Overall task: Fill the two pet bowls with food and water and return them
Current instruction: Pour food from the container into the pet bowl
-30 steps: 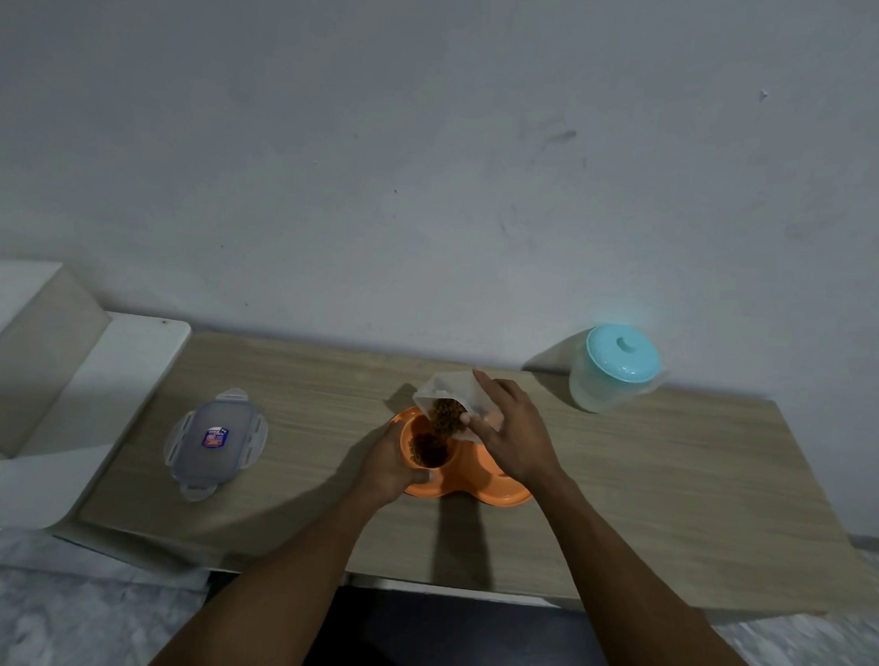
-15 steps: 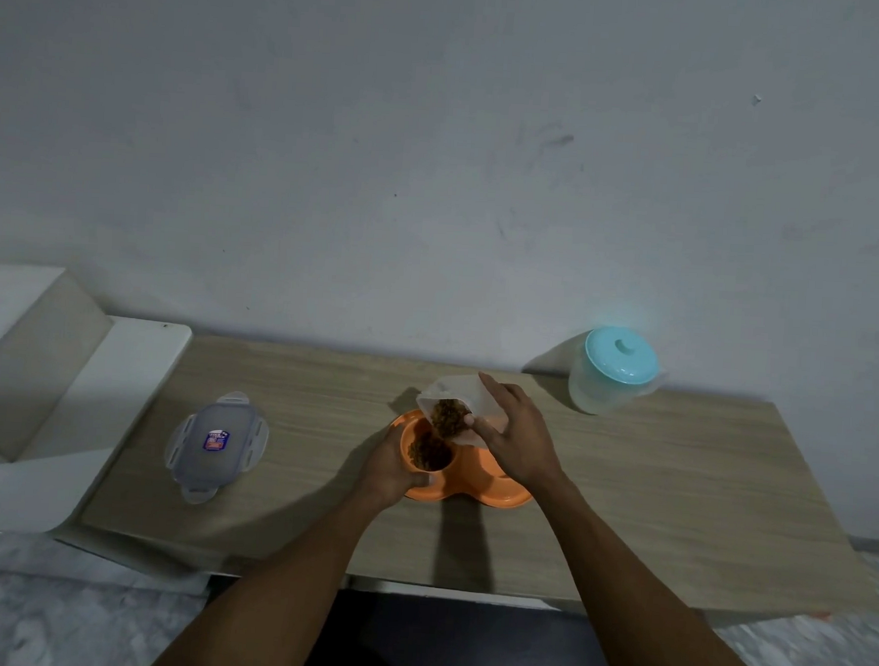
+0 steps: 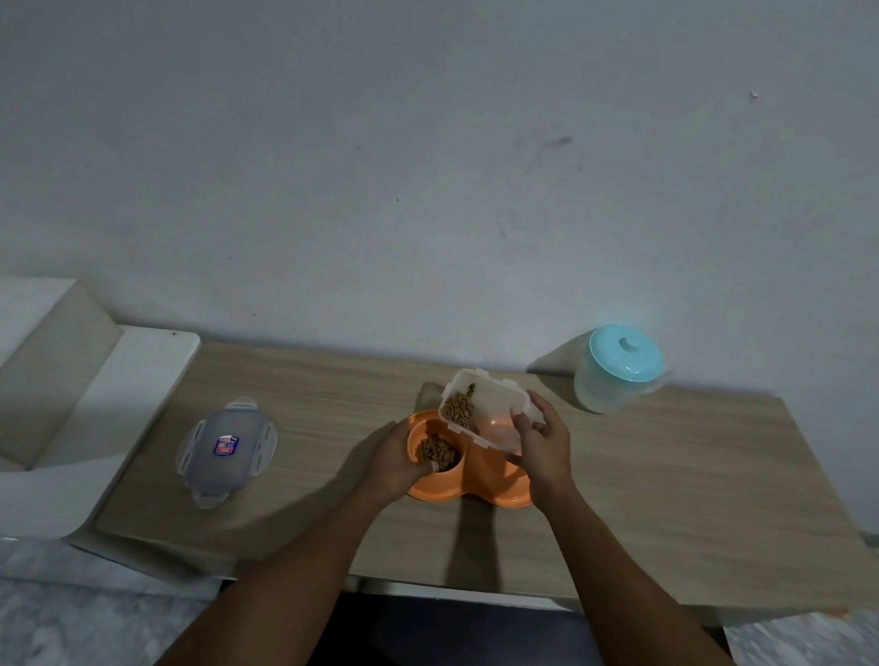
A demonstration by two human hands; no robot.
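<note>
Head view: orange double bowl (image 3: 490,482) at middle of desk (image 3: 674,501), toward front edge. Left hand (image 3: 399,459) grips its left rim; kibble (image 3: 438,452) in left cup. Right hand (image 3: 543,447) holds clear container (image 3: 494,408) tilted above it. Pitcher (image 3: 615,374) back right; lid (image 3: 227,448) left end.

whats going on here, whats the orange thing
A person is filling pet bowls. The right hand holds a clear food container tilted over the left side of the orange double bowl, and the left hand grips its left rim. Kibble lies in the left bowl; the right one looks empty. The container lid lies on the table, and a blue-topped jug stands at the back right.
</note>
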